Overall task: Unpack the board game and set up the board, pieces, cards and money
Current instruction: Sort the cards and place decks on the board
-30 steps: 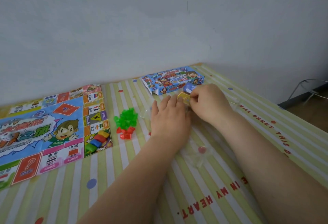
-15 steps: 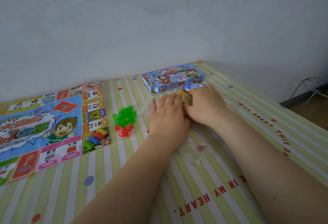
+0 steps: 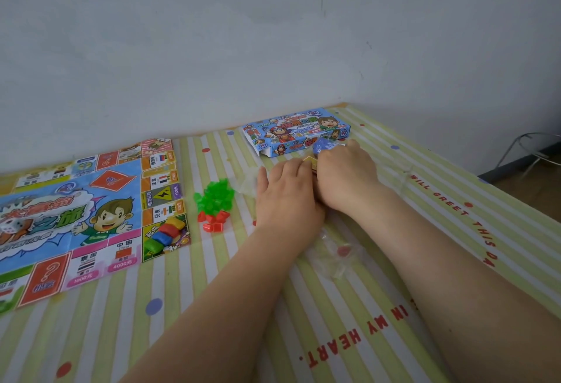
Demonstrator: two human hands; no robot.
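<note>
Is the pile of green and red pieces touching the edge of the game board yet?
Apart. The head view shows a strip of striped tablecloth between the green and red pieces and the right edge of the game board.

Game board (image 3: pixel 76 215): printed paper, creased, slight sheen.
Green houses (image 3: pixel 216 197): translucent glossy plastic.
Red pieces (image 3: pixel 212 222): the same shiny plastic.
Box (image 3: pixel 296 132): printed card, smooth.
Table cover (image 3: pixel 334 337): striped, smooth, faintly glossy.
Clear wrapper (image 3: pixel 338 256): crinkled film.
Wall (image 3: pixel 273 33): matt.

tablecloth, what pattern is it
Yellow-green and white stripes on the tablecloth, with scattered red and purple dots and red lettering; the head view shows it.
</note>
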